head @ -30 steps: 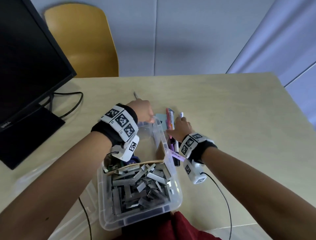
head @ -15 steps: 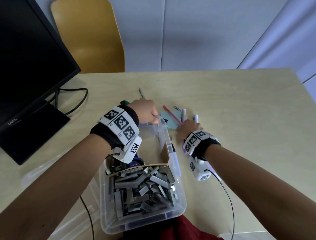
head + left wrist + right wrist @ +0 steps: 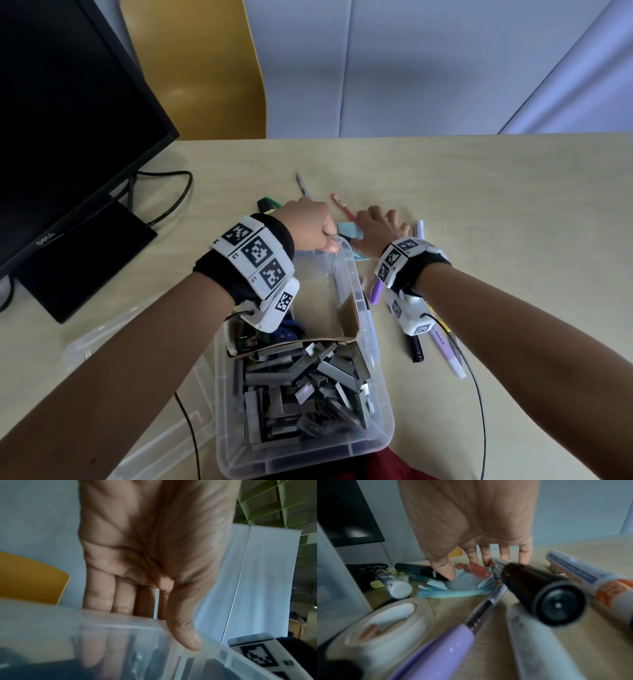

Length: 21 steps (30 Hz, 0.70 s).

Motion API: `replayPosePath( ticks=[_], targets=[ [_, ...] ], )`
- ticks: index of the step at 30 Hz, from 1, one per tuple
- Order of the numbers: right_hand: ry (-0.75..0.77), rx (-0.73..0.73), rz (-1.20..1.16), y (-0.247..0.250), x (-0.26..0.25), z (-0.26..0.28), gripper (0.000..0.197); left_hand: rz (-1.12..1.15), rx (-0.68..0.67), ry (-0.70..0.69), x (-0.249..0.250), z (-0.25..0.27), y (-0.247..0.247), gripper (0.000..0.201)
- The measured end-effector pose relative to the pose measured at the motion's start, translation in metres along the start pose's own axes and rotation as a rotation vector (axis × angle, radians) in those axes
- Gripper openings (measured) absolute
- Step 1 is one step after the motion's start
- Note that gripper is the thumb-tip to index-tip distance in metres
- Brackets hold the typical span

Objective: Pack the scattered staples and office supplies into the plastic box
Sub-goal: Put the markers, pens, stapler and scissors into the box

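Head view: the clear rectangular plastic box sits at the near edge of the pale wooden table, its long axis running away from the person. Loose grey metal staple strips, too many to count, fill its near half behind a brown cardboard divider. The left hand grips the box's far rim. The right hand lies spread over the light-blue sticky-note pad, beside a red pen pointing away and left.

Left wrist view: the left thumb hooks inside the rim while four fingers press its outer wall.

Right wrist view: right fingers splayed, thumb and fingertips touching the pad. One roll of clear tape, one lilac pen and one black marker lie nearer, lengthwise toward the hand.
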State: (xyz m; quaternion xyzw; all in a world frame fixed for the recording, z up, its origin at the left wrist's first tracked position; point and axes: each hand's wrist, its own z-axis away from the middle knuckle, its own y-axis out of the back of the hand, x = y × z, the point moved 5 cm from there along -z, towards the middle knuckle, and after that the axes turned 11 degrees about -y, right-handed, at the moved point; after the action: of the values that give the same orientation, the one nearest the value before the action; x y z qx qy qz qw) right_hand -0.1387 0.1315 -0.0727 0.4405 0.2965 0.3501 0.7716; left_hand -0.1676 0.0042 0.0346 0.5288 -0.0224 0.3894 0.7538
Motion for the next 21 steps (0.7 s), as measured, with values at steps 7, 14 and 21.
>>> replayPosePath(
  ticks=[7,14,21],
  targets=[
    [0.105,-0.107,0.134,-0.002,0.002,0.014,0.069,-0.041,-0.006,-0.013,-0.004,-0.003,-0.001,0.047],
    [0.079,-0.164,0.283,-0.006,0.016,0.024,0.081,-0.064,0.0,-0.017,-0.002,-0.003,-0.001,0.05],
    [0.07,-0.1,0.215,0.0,0.018,0.04,0.053,-0.069,-0.01,-0.038,-0.002,-0.003,-0.001,0.05]
  ],
)
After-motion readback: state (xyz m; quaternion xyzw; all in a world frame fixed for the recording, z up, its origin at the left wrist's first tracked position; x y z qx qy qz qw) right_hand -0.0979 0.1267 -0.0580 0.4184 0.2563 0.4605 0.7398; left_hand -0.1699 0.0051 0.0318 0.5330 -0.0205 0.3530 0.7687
